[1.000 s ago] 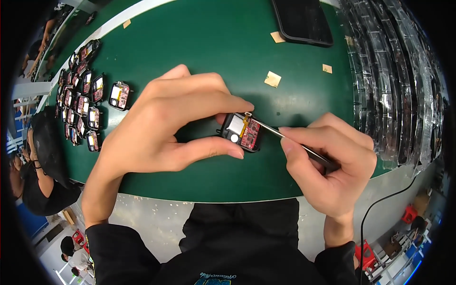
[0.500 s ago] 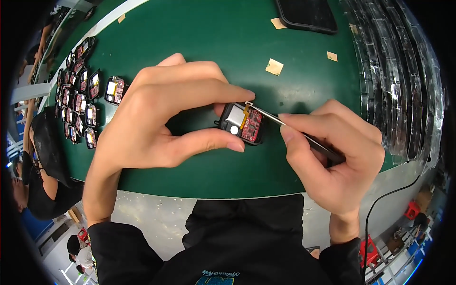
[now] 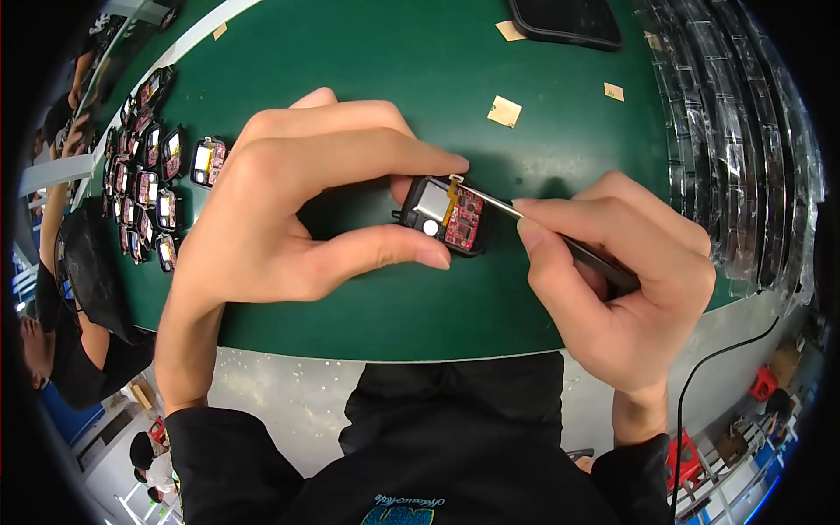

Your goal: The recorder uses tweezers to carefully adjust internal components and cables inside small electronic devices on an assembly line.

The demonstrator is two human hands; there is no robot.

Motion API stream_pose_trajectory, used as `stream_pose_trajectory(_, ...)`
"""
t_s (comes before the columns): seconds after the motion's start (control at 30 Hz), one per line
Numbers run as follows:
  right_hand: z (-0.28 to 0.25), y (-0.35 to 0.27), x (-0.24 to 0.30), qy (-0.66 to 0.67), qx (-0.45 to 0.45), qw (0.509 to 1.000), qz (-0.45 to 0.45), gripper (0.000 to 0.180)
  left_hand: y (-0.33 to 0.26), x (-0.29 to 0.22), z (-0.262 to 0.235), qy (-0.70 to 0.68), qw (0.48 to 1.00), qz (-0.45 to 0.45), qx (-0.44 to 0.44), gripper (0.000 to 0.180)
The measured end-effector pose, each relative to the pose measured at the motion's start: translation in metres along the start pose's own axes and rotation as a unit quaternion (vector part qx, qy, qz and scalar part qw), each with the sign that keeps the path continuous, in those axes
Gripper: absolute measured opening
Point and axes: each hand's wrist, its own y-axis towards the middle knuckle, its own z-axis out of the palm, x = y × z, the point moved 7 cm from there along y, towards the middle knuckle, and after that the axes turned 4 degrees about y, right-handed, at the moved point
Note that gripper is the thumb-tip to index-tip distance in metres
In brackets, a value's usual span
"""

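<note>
A small black device housing (image 3: 442, 214), its inside exposed, sits between the thumb and fingers of my left hand (image 3: 297, 201). Within it are a silver battery cell (image 3: 432, 200), yellow tape, a round white part and a red circuit board (image 3: 464, 220). My right hand (image 3: 626, 276) pinches a pair of tweezers (image 3: 499, 205), dark at the grip and bright at the tip. The tips meet a tiny pale part (image 3: 456, 179) at the housing's upper edge, close to my left index fingertip. Whether the tips grip that part, I cannot tell.
Many similar open housings (image 3: 147, 188) cluster at the left, one standing apart (image 3: 208, 162) beside my left hand. Clear plastic trays (image 3: 735, 149) are stacked along the right. A black phone-like slab (image 3: 569, 19) and tan paper squares (image 3: 504, 111) lie farther back. Another person sits at the left.
Both hands keep their holds with little movement. The housing is slightly higher in view, and the tweezer tips remain at its upper edge.
</note>
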Motion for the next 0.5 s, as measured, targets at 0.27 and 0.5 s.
stream_pose_trajectory(0.27, -0.004, -0.001, 0.002, -0.014, -0.011, 1.000, -0.010, 0.022, -0.003, 0.005, 0.002, -0.012, 0.999, -0.041, -0.015, 0.065)
stream_pose_trajectory(0.5, -0.001, -0.006, 0.008, -0.054, -0.046, 0.995, -0.070, 0.029, -0.001, 0.001, -0.001, -0.013, 0.999, -0.037, -0.023, 0.058)
